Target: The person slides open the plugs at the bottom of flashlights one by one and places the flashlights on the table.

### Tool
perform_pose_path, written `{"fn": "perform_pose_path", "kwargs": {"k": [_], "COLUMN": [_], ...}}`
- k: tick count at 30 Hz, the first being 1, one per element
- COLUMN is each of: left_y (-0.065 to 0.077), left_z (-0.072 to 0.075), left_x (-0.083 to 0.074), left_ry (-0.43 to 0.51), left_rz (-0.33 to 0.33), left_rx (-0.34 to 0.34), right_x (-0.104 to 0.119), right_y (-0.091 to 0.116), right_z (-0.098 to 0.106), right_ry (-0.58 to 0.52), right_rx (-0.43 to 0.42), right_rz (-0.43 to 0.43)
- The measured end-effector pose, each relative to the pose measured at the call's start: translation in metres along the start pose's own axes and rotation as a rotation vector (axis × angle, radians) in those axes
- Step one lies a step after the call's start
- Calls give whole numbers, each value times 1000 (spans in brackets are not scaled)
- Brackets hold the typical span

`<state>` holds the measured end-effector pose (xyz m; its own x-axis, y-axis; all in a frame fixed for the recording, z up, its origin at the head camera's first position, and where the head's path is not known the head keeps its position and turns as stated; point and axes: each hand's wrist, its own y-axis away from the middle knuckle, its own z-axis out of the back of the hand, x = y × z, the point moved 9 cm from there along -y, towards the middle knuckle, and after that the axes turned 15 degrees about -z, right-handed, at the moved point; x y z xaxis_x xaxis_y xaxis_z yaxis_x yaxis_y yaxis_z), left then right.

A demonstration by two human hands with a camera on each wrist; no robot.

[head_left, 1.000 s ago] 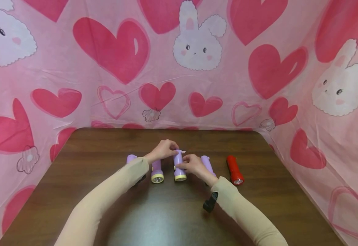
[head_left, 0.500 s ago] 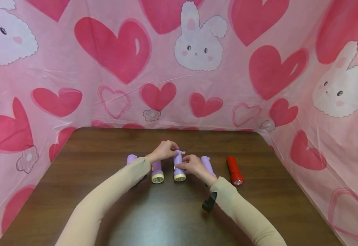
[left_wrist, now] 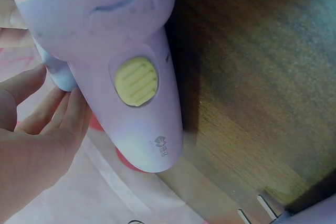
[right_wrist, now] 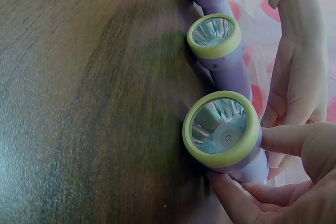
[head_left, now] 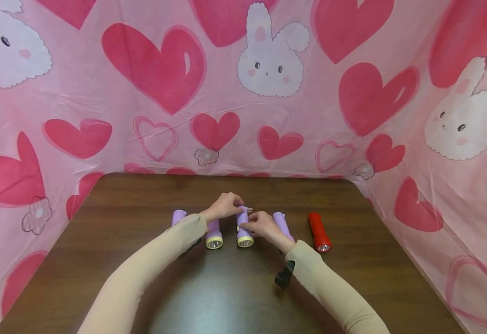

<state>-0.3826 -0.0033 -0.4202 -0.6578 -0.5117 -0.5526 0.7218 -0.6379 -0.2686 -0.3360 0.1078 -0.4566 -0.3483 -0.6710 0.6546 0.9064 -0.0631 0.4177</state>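
In the head view, a purple flashlight [head_left: 242,227] with a yellow head rim lies mid-table, lens toward me. Two metal prongs stick out to the right at its tail. My left hand [head_left: 224,207] pinches that tail end from the far left. From the right, my right hand [head_left: 263,225] grips the body; in the right wrist view its thumb and fingers hold just behind the yellow rim [right_wrist: 223,161]. The left wrist view is mostly filled by the neighbouring purple flashlight [left_wrist: 126,87] with a ribbed yellow switch, which partly hides the held one.
Left of the held one, two purple flashlights lie in the row, the nearer one [head_left: 214,236] partly under my left sleeve. To the right lie another purple flashlight [head_left: 282,222], half covered by my right wrist, and a red flashlight [head_left: 320,232]. A heart-patterned cloth [head_left: 226,139] hangs behind the table.
The held flashlight's tail and my left hand have shifted slightly down and toward me in the head view. My right hand stays on the body; the other flashlights have not moved.
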Motion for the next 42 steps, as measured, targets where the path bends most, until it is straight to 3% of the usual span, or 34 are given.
{"fn": "perform_pose_path", "kwargs": {"k": [17, 26, 42], "left_y": [1, 0, -1], "left_z": [-5, -8, -10], "left_x": [0, 0, -3], "left_ry": [-17, -16, -25], "left_rz": [24, 21, 8], "left_rx": [33, 32, 31], "right_x": [0, 1, 2], "right_y": [-1, 0, 10], "right_z": [-1, 2, 25], "right_ry": [15, 60, -32], "right_rx": [24, 16, 35], "right_rz": [-4, 48, 59]}}
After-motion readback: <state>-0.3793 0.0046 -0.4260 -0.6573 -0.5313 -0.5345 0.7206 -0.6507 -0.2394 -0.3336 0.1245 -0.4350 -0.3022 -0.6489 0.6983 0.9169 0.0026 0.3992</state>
